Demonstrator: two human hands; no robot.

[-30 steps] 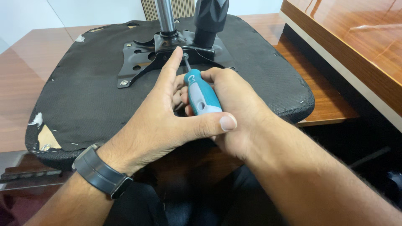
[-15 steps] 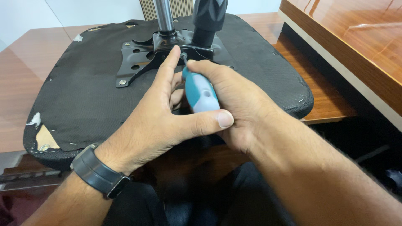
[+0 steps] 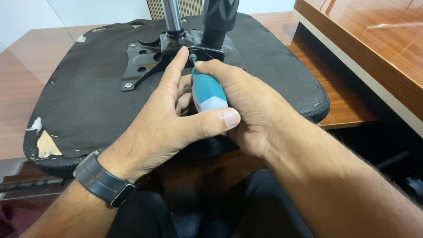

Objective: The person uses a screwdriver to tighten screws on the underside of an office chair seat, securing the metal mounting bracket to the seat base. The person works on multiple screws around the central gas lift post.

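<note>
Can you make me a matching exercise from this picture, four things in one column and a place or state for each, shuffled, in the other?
Things:
1. teal and white screwdriver handle
2. black wristwatch
3. black metal mounting plate
4. shiny metal chair column

Places or states:
A. rising from the plate's middle
B. gripped by the right hand
C. worn on the left hand's wrist
D. fixed flat on the black fabric seat underside

Pairs: 1-B, 2-C, 3-D, 4-A

A shiny brown wooden table [image 3: 26, 92] sits at nine o'clock. A second glossy wooden desk [image 3: 370, 39] is at two o'clock. At twelve o'clock is maybe a ribbed radiator [image 3: 154, 9].
</note>
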